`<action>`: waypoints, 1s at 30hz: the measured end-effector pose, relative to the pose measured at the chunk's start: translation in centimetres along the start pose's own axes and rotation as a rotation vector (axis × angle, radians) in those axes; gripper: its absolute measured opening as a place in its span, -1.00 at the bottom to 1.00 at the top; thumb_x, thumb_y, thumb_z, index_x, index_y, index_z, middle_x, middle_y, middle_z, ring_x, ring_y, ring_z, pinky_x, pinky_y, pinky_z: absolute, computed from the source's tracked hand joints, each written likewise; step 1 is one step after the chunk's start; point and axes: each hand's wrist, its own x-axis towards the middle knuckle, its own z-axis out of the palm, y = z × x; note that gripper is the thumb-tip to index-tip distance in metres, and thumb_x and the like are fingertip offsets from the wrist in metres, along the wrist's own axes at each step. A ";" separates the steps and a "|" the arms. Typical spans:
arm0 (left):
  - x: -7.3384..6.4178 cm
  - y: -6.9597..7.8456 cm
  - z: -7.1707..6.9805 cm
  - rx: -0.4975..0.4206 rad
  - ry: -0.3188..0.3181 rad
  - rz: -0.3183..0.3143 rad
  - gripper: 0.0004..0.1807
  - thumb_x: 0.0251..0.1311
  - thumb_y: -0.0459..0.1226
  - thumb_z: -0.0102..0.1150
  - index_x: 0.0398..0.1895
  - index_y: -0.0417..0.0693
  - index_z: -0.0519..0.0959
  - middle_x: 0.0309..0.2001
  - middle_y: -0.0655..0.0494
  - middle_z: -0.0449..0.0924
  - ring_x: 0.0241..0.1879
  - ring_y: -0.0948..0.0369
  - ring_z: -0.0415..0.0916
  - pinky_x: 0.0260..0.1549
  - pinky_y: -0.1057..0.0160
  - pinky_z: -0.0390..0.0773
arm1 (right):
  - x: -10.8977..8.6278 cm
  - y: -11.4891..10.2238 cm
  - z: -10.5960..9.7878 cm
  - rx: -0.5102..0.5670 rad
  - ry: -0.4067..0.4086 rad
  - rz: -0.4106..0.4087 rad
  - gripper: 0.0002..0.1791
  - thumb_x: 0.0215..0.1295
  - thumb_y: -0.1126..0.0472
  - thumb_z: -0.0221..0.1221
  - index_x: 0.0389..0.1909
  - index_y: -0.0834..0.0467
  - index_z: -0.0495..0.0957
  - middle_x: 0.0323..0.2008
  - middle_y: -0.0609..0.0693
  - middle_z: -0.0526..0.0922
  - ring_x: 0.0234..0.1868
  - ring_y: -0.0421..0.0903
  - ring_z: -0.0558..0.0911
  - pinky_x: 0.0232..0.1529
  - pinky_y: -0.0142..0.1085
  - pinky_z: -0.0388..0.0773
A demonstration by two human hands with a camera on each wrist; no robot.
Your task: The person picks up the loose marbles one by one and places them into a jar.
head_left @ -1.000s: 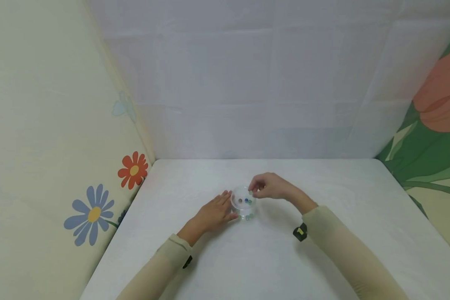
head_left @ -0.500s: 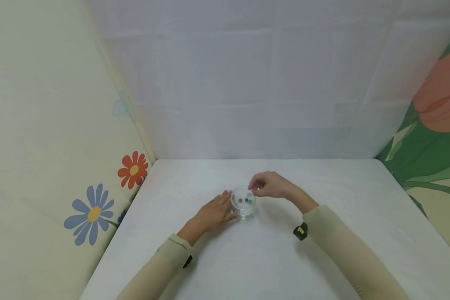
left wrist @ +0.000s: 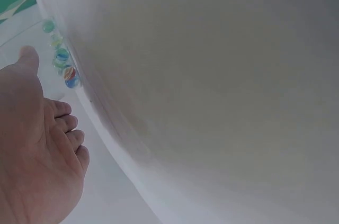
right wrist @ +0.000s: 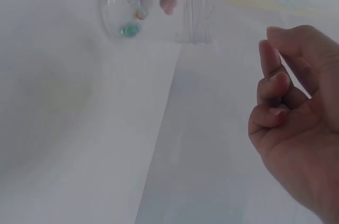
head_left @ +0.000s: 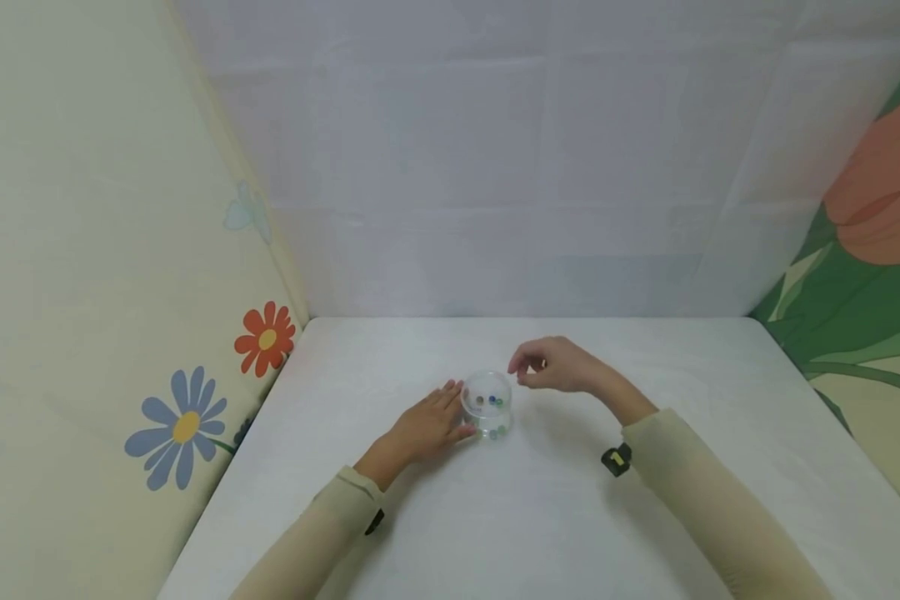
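Note:
A clear round jar point(head_left: 486, 417) stands on the white table with several glass marbles point(right wrist: 131, 29) at its bottom. Green, blue and reddish marbles point(left wrist: 62, 54) line the base in the left wrist view. My left hand point(head_left: 429, 427) rests against the jar's left side, its fingers stretched out and the thumb toward the front. To the right of the jar and a little above its rim, my right hand point(head_left: 551, 364) hovers apart from it. Thumb and forefinger tips of the right hand point(right wrist: 302, 91) lie close together in its wrist view, with no marble between them.
A white tablecloth point(head_left: 457, 533) covers the table, and a white sheet point(head_left: 495, 167) hangs behind its far edge. Flower-patterned cloths flank it: blue and red flowers point(head_left: 187, 427) at left, a large tulip print point(head_left: 885, 192) at right.
A green marble pinched in my right hand over the rim has been let go into the jar. The right hand has since drawn back to the right. My left hand has kept its place.

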 end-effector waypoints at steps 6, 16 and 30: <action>0.0 -0.1 0.0 0.007 -0.006 0.005 -0.12 0.50 0.22 -0.17 0.55 -0.30 0.12 0.58 -0.17 0.05 0.59 0.00 -0.06 0.57 0.07 0.01 | -1.4 1.6 -1.0 -0.002 -0.047 0.018 -0.75 0.34 0.21 0.31 0.01 -0.03 0.69 -0.24 -0.16 0.66 -0.34 -0.14 0.49 -0.35 -0.31 0.50; 0.1 -0.2 0.2 0.030 -0.005 0.011 -0.12 0.50 0.22 -0.20 0.55 -0.31 0.12 0.58 -0.17 0.05 0.59 0.00 -0.06 0.57 0.08 0.01 | -5.3 4.9 -3.0 0.015 -0.047 0.111 -0.70 0.34 0.16 0.33 0.08 -0.04 0.68 -0.08 0.05 0.68 -0.24 -0.09 0.52 -0.26 -0.25 0.53; 0.1 -0.2 0.1 0.035 -0.007 0.013 -0.13 0.51 0.21 -0.19 0.55 -0.32 0.12 0.58 -0.17 0.05 0.59 0.00 -0.06 0.57 0.08 0.00 | -9.3 8.0 -4.0 0.095 -0.013 0.158 -0.63 0.38 0.15 0.30 0.17 0.07 0.63 -0.03 0.17 0.64 -0.20 -0.06 0.55 -0.26 -0.29 0.55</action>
